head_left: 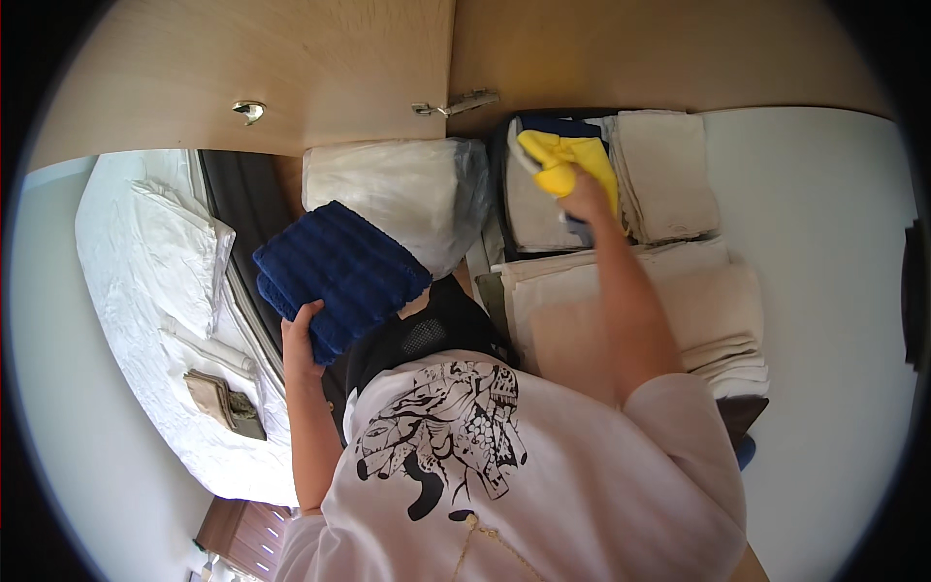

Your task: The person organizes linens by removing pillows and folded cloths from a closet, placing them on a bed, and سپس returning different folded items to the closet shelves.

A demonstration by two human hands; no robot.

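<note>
A thick navy blue towel (339, 276), folded into a soft block, rests in my left hand (304, 335), whose thumb lies over its near edge. Farther off and to the right, my right hand (585, 197) is closed on a bright yellow cloth (580, 160), slightly blurred. That cloth lies over a dark-edged open case with folded beige cloth (529, 218) inside. Something dark blue (558, 126) shows behind the yellow. Beneath my right wrist a small grey-blue piece is partly hidden.
Folded beige fabric (669, 175) and a cream stack (630, 301) lie at the right. A plastic-wrapped white bundle (388, 184) sits in the middle. Wooden panels (349, 58) with a knob (249, 112) rise at the back. Leftward is a white-covered bed (136, 291) with folded cloths (218, 398).
</note>
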